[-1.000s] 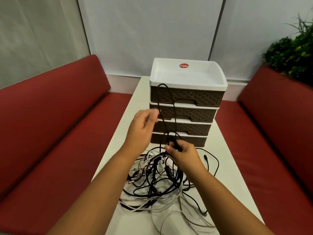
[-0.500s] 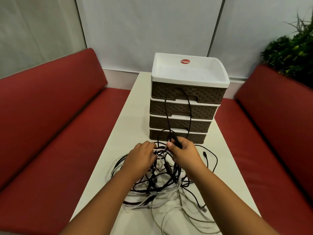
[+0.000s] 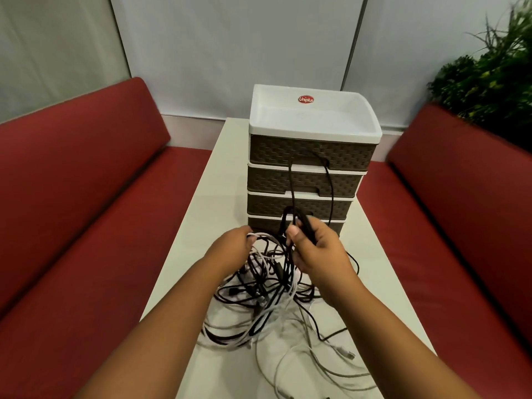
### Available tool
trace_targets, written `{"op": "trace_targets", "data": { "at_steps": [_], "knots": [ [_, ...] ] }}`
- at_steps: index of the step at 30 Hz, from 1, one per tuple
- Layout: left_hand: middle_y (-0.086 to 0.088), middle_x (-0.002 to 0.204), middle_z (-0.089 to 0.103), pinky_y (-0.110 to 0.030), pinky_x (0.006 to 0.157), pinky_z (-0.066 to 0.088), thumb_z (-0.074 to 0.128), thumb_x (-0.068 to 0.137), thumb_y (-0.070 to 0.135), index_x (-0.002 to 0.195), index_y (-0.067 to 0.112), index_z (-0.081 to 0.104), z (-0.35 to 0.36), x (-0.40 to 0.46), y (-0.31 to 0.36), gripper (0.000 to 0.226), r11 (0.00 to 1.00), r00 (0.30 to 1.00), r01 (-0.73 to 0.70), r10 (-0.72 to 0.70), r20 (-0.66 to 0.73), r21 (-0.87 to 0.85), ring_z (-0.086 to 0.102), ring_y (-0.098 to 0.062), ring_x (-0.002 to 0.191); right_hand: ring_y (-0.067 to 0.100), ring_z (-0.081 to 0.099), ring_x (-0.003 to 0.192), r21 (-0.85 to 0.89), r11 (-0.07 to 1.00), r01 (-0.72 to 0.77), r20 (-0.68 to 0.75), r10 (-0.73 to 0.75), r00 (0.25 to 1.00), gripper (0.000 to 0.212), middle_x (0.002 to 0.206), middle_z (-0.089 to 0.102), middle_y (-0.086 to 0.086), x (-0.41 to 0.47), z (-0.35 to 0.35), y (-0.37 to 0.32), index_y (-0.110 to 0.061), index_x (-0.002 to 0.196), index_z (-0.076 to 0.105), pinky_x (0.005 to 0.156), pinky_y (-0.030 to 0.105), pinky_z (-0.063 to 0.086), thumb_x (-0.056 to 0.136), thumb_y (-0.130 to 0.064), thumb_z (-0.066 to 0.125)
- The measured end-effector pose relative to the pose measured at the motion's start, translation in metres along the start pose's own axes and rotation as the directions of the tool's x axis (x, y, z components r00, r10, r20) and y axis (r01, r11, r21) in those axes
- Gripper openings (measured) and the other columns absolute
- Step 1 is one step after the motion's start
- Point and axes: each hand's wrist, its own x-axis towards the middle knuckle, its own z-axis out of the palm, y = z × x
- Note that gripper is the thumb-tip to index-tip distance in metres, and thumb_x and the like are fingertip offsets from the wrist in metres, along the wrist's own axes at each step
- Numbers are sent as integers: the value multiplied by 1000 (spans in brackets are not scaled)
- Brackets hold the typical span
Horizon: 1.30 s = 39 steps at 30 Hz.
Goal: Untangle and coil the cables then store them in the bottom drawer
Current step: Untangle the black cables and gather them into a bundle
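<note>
A long cream-white table (image 3: 201, 197) runs up the frame centre, w/ red cushioned benches (image 3: 86, 211) left & right and a green plant (image 3: 489, 76) upper right. The right hand (image 3: 319, 249) grips a looped black cable (image 3: 331, 191); the left hand (image 3: 230, 251) pinches strands of the black-and-white cable tangle (image 3: 267, 306) at centre. Behind stands the brown woven four-drawer unit (image 3: 311, 156), its bottom drawer (image 3: 262, 223) closed.

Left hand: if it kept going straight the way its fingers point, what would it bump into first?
Probably the bottom drawer of the drawer unit, just beyond the left hand; depth is unclear.
</note>
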Motion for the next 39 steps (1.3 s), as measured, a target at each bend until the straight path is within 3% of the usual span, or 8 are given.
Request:
{"op": "trace_targets", "data": {
  "at_steps": [4,16,26,30,33,35,37,39],
  "knots": [
    [-13,109,64,-35,77,44,41,103,27,108,11,56,8,1,-17,22,996,995,93,-93,39,5,58,-30,97,8,29,41,166,976,138,-10,-138,990,15,69,48,2,-5,-10,-54,-11,86,48,38,16,23,101,-8,45],
    [-4,119,62,-35,93,41,58,88,52,129,31,57,4,-20,-2,45,992,998,62,-61,-14,110,44,-24,125,9,30,43,-33,994,103,58,-101,993,8,72,55,6,-13,-50,-83,-3,93,55,39,18,23,98,-9,52],
    [4,109,67,-30,86,42,48,99,41,104,23,72,9,-40,10,30,961,970,-117,57,-235,-251,56,-20,111,14,31,49,-51,963,266,-68,-269,961,27,68,59,5,-64,-57,-95,9,95,55,43,19,27,89,-17,60],
    [4,95,75,-27,81,44,26,98,59,96,22,74,-17,-76,76,61,684,994,102,-43,101,-722,67,-11,95,12,32,49,-65,959,276,-17,-277,961,17,68,58,1,-83,-63,-99,-1,90,60,45,18,28,91,-17,63],
    [-10,101,74,-37,79,46,20,90,73,109,11,69,-36,-104,120,81,312,926,300,133,354,-901,67,-20,89,4,37,50,-175,945,276,129,-256,958,14,69,58,0,-98,-68,-98,-7,87,62,47,14,31,91,-20,65],
    [-15,107,71,-37,76,50,35,85,76,117,4,65,-45,-125,145,84,98,904,369,194,381,-924,67,-23,84,-2,46,49,-210,944,256,274,-194,942,8,67,58,-7,-118,-73,-100,-11,84,63,49,8,35,92,-11,64],
    [-15,101,72,-35,68,54,51,85,64,122,-1,62,-52,-139,160,76,39,900,389,197,388,-921,68,-21,76,-4,51,52,-250,941,229,397,-116,910,14,65,58,-11,-135,-75,-93,-16,82,63,53,8,39,93,-7,63],
    [-13,95,73,-29,62,55,54,93,41,125,-4,60,-49,-154,173,55,77,919,367,124,374,-927,67,-15,65,7,54,59,-336,923,186,457,-13,889,11,69,59,-5,-154,-80,-84,-13,85,64,59,24,46,92,-21,66]
  ]
}}
